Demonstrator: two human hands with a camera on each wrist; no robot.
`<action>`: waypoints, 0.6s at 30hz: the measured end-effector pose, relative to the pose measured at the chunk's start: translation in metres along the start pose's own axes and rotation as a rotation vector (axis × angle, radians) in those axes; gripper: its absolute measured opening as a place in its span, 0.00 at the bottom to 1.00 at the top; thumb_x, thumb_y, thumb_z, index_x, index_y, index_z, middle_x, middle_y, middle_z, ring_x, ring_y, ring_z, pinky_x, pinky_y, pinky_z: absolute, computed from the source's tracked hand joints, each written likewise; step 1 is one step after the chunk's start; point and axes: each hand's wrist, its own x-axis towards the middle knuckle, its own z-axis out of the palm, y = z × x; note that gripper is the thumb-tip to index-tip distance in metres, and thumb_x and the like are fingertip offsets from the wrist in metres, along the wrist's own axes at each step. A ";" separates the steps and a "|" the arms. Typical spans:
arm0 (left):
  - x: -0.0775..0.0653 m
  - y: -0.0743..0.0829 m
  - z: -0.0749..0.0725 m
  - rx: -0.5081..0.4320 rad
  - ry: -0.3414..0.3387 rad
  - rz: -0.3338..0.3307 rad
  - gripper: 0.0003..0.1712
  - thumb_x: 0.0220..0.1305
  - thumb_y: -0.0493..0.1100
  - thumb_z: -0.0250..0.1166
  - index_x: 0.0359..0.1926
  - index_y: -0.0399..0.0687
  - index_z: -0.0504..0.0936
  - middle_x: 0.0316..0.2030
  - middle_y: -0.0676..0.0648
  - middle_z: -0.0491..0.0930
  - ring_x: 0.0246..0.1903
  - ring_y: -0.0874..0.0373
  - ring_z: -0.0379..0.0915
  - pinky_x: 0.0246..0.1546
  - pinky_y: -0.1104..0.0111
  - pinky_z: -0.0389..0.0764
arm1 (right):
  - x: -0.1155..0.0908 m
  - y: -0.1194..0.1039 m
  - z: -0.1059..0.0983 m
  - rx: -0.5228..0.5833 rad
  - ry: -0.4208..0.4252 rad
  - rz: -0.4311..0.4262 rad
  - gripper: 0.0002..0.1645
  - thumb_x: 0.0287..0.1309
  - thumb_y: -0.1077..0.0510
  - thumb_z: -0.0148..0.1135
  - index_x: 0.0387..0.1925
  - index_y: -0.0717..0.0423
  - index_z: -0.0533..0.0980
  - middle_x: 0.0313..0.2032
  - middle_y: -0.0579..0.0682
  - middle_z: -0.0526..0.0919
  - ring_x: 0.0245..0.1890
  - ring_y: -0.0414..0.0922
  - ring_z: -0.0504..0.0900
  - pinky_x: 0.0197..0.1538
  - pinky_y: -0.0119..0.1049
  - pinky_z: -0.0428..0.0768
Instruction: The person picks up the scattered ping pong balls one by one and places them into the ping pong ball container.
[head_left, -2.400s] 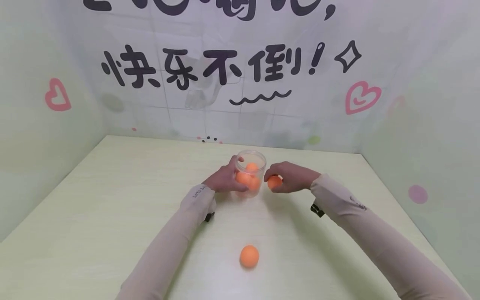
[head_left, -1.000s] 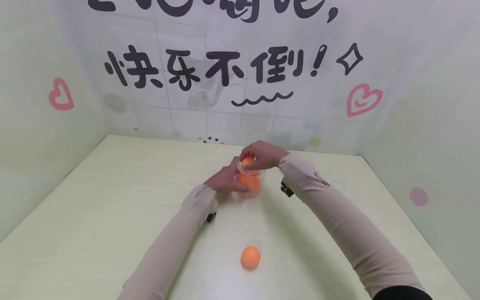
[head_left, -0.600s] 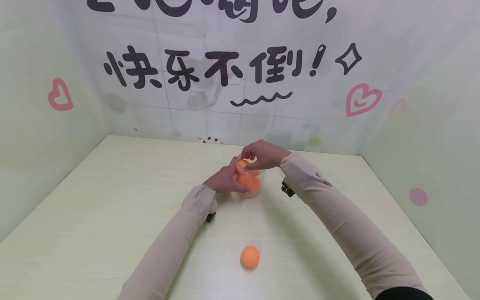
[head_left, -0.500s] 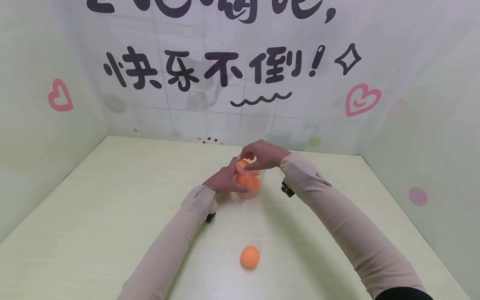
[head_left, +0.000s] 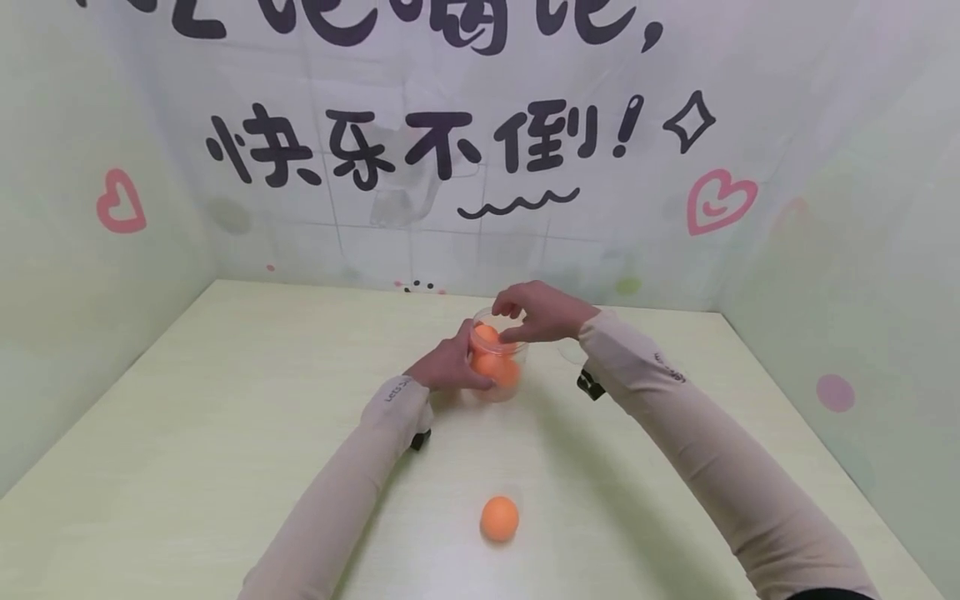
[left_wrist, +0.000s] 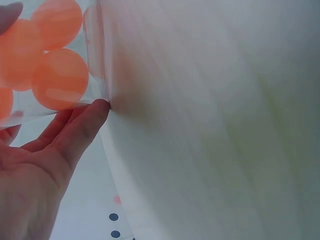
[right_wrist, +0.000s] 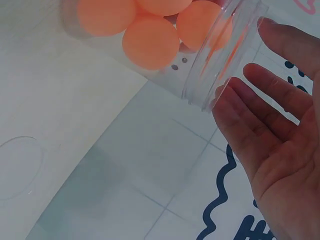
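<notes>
A clear plastic jar (head_left: pixel 498 392) stands on the table with several orange ping-pong balls (head_left: pixel 491 367) inside. My left hand (head_left: pixel 447 360) grips the jar from its left side, thumb in front, and in the left wrist view its fingers (left_wrist: pixel 82 127) lie along the clear wall. Over the jar's mouth, my right hand (head_left: pixel 547 312) is held with parted fingers and nothing between them. The right wrist view shows those fingertips right at the threaded rim (right_wrist: pixel 220 60). One more orange ball (head_left: pixel 499 519) lies on the table nearer to me.
A clear round disc, like a lid (head_left: pixel 573 352), lies on the table right of the jar, partly behind my right wrist. The pale wooden table (head_left: pixel 225 433) ends at a printed back cloth (head_left: pixel 420 250), with light walls on both sides.
My right hand brought a ball to the jar's mouth and let it go inside. It has since drawn slightly right with fingers parted. My left hand has stayed on the jar.
</notes>
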 end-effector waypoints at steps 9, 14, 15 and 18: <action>0.000 -0.001 0.001 0.005 0.001 -0.021 0.49 0.47 0.47 0.72 0.65 0.50 0.53 0.53 0.48 0.75 0.42 0.53 0.70 0.45 0.65 0.69 | -0.019 0.022 -0.012 -0.019 0.044 0.039 0.20 0.52 0.57 0.66 0.46 0.63 0.77 0.45 0.58 0.82 0.46 0.54 0.80 0.49 0.45 0.78; 0.001 -0.002 0.001 0.010 0.005 -0.031 0.52 0.45 0.49 0.73 0.67 0.50 0.51 0.54 0.49 0.75 0.43 0.54 0.71 0.45 0.65 0.70 | -0.032 0.035 -0.011 -0.025 0.061 0.085 0.20 0.52 0.56 0.67 0.46 0.62 0.77 0.45 0.57 0.82 0.46 0.56 0.79 0.51 0.47 0.76; 0.001 -0.002 0.001 0.014 0.007 -0.032 0.53 0.45 0.50 0.73 0.67 0.50 0.51 0.54 0.49 0.75 0.43 0.54 0.71 0.45 0.65 0.70 | -0.035 0.037 -0.010 -0.031 0.061 0.091 0.20 0.52 0.56 0.67 0.46 0.61 0.77 0.45 0.57 0.82 0.46 0.56 0.79 0.52 0.47 0.76; 0.001 -0.002 0.001 0.016 0.011 -0.029 0.51 0.45 0.49 0.73 0.66 0.49 0.52 0.54 0.48 0.75 0.44 0.53 0.71 0.46 0.64 0.70 | -0.042 0.044 -0.002 -0.044 0.045 0.110 0.21 0.52 0.55 0.67 0.47 0.60 0.77 0.45 0.56 0.82 0.46 0.54 0.80 0.52 0.46 0.75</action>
